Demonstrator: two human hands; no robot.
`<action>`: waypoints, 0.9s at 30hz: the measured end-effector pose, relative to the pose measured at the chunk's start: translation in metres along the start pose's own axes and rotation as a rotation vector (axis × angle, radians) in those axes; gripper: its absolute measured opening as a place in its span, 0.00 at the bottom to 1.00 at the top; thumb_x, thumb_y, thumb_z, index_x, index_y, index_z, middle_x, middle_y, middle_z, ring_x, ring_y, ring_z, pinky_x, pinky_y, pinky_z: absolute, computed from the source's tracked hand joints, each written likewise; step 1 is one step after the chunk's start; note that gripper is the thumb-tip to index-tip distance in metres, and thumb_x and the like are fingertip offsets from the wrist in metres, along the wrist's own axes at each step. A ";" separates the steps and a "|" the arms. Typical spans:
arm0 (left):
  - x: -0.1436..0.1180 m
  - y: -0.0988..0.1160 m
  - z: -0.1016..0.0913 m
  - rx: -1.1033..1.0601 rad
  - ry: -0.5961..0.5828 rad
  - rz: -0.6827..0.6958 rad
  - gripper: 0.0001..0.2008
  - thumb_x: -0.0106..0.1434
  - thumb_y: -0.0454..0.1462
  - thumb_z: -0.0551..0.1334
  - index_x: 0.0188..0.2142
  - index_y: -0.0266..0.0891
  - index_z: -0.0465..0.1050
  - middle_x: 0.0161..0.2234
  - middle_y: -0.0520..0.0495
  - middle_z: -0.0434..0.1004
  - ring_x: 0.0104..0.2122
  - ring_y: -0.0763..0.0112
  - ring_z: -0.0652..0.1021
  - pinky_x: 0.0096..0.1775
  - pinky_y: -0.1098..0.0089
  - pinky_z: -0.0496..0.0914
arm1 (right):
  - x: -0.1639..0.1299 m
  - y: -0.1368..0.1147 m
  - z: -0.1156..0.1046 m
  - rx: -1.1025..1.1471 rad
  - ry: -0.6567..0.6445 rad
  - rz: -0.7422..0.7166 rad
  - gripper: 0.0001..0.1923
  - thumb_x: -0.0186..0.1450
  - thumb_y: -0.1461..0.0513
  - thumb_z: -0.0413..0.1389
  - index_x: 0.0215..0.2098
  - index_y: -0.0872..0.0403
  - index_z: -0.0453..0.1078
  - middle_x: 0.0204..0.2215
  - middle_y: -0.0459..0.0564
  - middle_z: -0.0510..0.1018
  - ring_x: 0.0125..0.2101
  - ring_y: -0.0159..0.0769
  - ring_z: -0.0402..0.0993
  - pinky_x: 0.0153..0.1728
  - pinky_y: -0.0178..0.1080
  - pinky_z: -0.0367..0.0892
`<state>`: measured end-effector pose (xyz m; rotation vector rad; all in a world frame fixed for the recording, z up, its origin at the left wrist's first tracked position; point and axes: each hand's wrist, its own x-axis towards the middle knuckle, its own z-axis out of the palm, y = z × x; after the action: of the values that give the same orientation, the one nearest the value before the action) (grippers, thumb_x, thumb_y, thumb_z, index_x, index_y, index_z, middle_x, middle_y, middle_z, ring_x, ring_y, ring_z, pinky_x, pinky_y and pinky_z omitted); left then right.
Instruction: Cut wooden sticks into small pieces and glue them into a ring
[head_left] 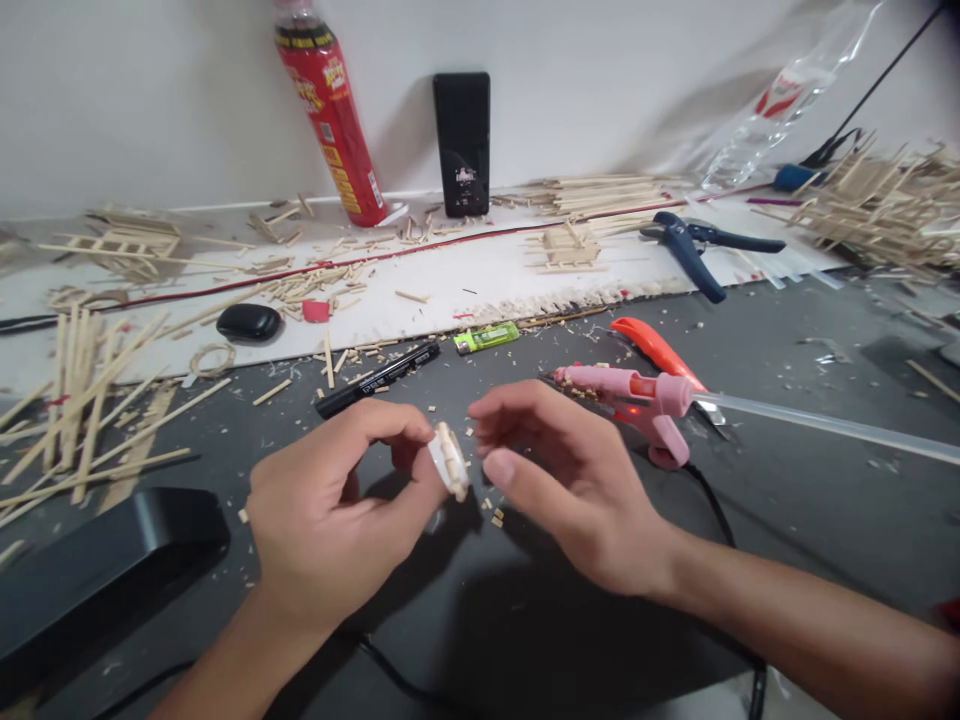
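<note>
Between the thumb and fingers of my left hand (341, 500) is a small white curved piece with short wooden stick bits (451, 462) along its edge. My right hand (574, 485) hovers just to the right of it, thumb and fingers apart, with nothing visible between them. A pink glue gun (626, 390) with a clear glue stick (825, 425) in its back lies beyond my right hand, a red light glowing on it. An orange-handled cutter (656, 352) rests behind the glue gun. Past my hands lie a black marker (379, 378) and a green lighter (487, 338).
Wooden sticks (82, 400) pile up at left, more at far right. Blue-handled pliers (686, 255), a black mouse-shaped object (249, 322) and a small stick frame (568, 247) lie on the white board. A red bottle (334, 120) and black phone-like slab (461, 145) stand by the wall.
</note>
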<state>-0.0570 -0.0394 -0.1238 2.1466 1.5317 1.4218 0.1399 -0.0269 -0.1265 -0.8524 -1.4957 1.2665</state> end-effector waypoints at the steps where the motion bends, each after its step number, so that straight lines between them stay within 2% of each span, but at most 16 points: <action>1: 0.002 0.002 0.000 0.034 0.009 0.018 0.08 0.60 0.32 0.69 0.35 0.49 0.78 0.27 0.59 0.81 0.23 0.74 0.77 0.24 0.69 0.68 | -0.002 -0.002 0.000 -0.165 0.023 -0.174 0.10 0.66 0.65 0.64 0.46 0.53 0.77 0.37 0.48 0.81 0.37 0.34 0.78 0.40 0.37 0.74; 2: 0.003 0.004 0.000 0.064 0.015 0.034 0.07 0.62 0.32 0.68 0.35 0.49 0.77 0.26 0.59 0.80 0.22 0.74 0.77 0.26 0.69 0.70 | -0.004 -0.003 0.000 -0.289 0.025 -0.315 0.09 0.66 0.66 0.64 0.44 0.54 0.77 0.36 0.49 0.82 0.36 0.34 0.78 0.40 0.37 0.74; 4: 0.005 0.009 0.001 0.119 0.030 0.049 0.05 0.64 0.34 0.66 0.35 0.48 0.77 0.26 0.59 0.81 0.22 0.73 0.78 0.29 0.68 0.74 | -0.007 -0.005 0.001 -0.425 0.014 -0.460 0.06 0.65 0.68 0.64 0.41 0.56 0.77 0.33 0.50 0.82 0.33 0.33 0.77 0.37 0.36 0.74; 9: 0.000 0.010 0.005 0.258 0.076 -0.004 0.00 0.65 0.39 0.67 0.36 0.47 0.79 0.26 0.56 0.82 0.24 0.70 0.80 0.29 0.68 0.74 | -0.009 -0.002 0.006 -0.619 0.070 -0.471 0.02 0.67 0.67 0.63 0.38 0.56 0.76 0.29 0.50 0.84 0.29 0.34 0.78 0.33 0.35 0.74; 11: -0.002 0.007 0.005 0.308 0.064 -0.058 0.04 0.64 0.43 0.68 0.35 0.47 0.81 0.26 0.55 0.83 0.25 0.68 0.82 0.27 0.69 0.73 | -0.009 -0.001 0.008 -0.678 0.112 -0.486 0.02 0.66 0.68 0.62 0.36 0.56 0.77 0.29 0.49 0.84 0.29 0.33 0.80 0.34 0.34 0.73; 13: -0.002 0.002 0.002 0.372 -0.031 -0.151 0.06 0.62 0.45 0.69 0.36 0.48 0.83 0.27 0.55 0.84 0.25 0.67 0.83 0.25 0.69 0.71 | -0.008 0.001 0.009 -0.731 0.149 -0.489 0.05 0.65 0.70 0.62 0.34 0.56 0.77 0.28 0.47 0.85 0.28 0.32 0.79 0.33 0.33 0.72; 17: 0.006 -0.006 -0.010 0.425 -0.319 -0.319 0.11 0.57 0.45 0.73 0.40 0.53 0.85 0.31 0.60 0.87 0.22 0.70 0.82 0.24 0.71 0.69 | -0.006 0.004 0.009 -0.800 0.186 -0.468 0.07 0.63 0.72 0.61 0.31 0.56 0.77 0.25 0.44 0.83 0.25 0.29 0.77 0.31 0.32 0.70; 19: 0.008 -0.005 -0.012 0.419 -0.355 -0.333 0.12 0.55 0.44 0.73 0.41 0.54 0.85 0.31 0.62 0.87 0.22 0.70 0.82 0.24 0.71 0.68 | -0.005 0.006 0.009 -0.831 0.210 -0.469 0.08 0.61 0.72 0.60 0.29 0.55 0.76 0.23 0.44 0.81 0.24 0.28 0.76 0.29 0.32 0.69; 22: 0.006 0.005 -0.006 0.410 -0.290 -0.304 0.08 0.56 0.42 0.72 0.38 0.53 0.84 0.29 0.62 0.86 0.23 0.70 0.82 0.25 0.71 0.68 | -0.003 0.009 0.009 -0.878 0.232 -0.470 0.08 0.59 0.72 0.59 0.27 0.55 0.75 0.22 0.43 0.79 0.23 0.27 0.73 0.28 0.32 0.66; 25: 0.001 0.021 0.007 0.435 -0.105 -0.297 0.03 0.59 0.39 0.68 0.34 0.49 0.81 0.28 0.61 0.85 0.27 0.68 0.84 0.30 0.70 0.71 | -0.001 0.010 0.008 -0.917 0.232 -0.481 0.08 0.58 0.72 0.58 0.26 0.55 0.74 0.22 0.43 0.79 0.23 0.28 0.72 0.27 0.33 0.66; 27: -0.002 0.028 0.013 0.440 -0.026 -0.302 0.02 0.60 0.37 0.68 0.33 0.47 0.80 0.27 0.60 0.84 0.29 0.68 0.84 0.32 0.71 0.72 | 0.001 0.010 0.006 -0.955 0.236 -0.505 0.09 0.59 0.72 0.58 0.25 0.54 0.73 0.22 0.45 0.79 0.23 0.30 0.73 0.27 0.34 0.66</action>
<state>-0.0285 -0.0494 -0.1152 2.0060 2.2119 1.0278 0.1328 -0.0257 -0.1362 -1.0583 -1.9521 0.0236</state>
